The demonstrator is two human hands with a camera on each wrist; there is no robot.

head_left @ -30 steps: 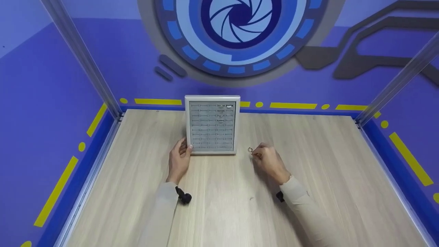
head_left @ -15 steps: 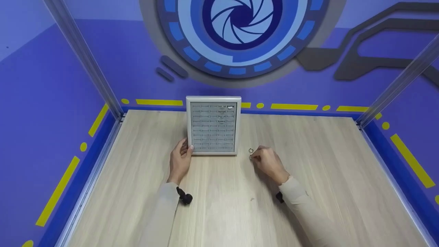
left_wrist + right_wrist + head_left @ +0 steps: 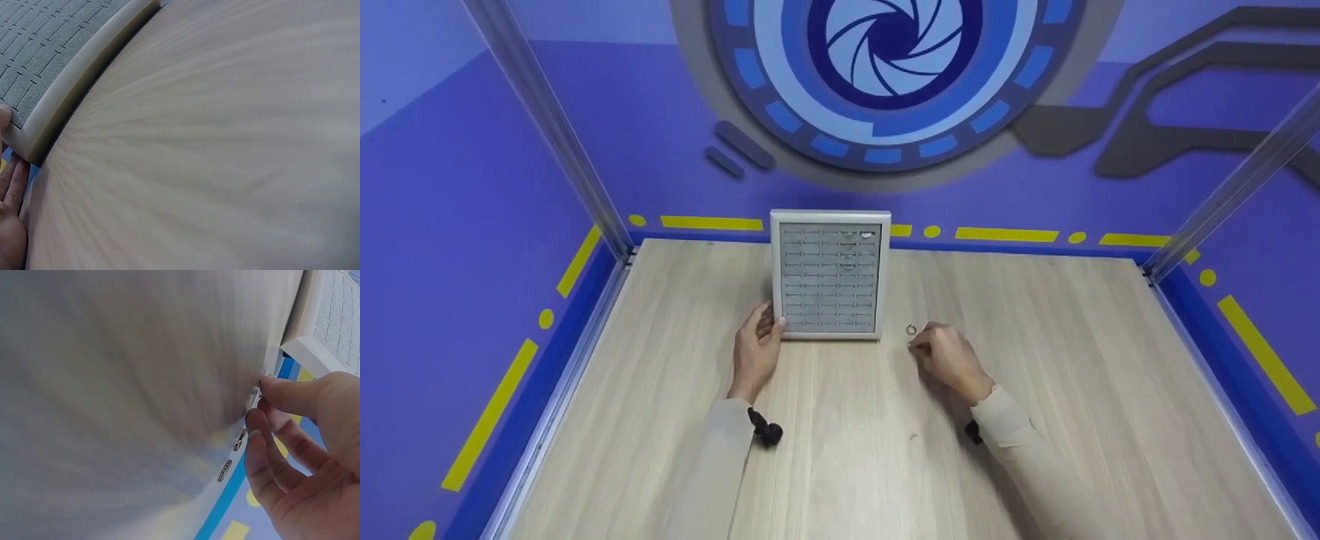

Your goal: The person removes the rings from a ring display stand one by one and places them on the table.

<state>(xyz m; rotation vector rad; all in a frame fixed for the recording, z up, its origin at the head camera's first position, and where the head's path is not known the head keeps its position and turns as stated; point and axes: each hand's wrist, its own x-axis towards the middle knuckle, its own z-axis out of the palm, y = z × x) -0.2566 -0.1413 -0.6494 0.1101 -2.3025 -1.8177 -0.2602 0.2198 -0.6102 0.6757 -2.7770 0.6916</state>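
Note:
A white-framed ring display board with a grey slotted pad stands upright toward the back of the table. Several small rings sit in slots at its upper right. My left hand grips the board's lower left corner, its thumb on the front; in the left wrist view part of that hand shows at the edge. To the right of the board, my right hand pinches a small silver ring at the tabletop, partly hidden by the fingers. Two more rings lie beside the fingertips: one ring nearer, another ring farther.
The pale wooden tabletop runs to blue walls at the back and sides. A metal post rises at the back left corner, and another post at the back right. A faint small mark shows on the wood near the front.
My right hand has shifted slightly toward me; the ring first at its fingertips now lies apart on the table. The left hand keeps its grip on the board.

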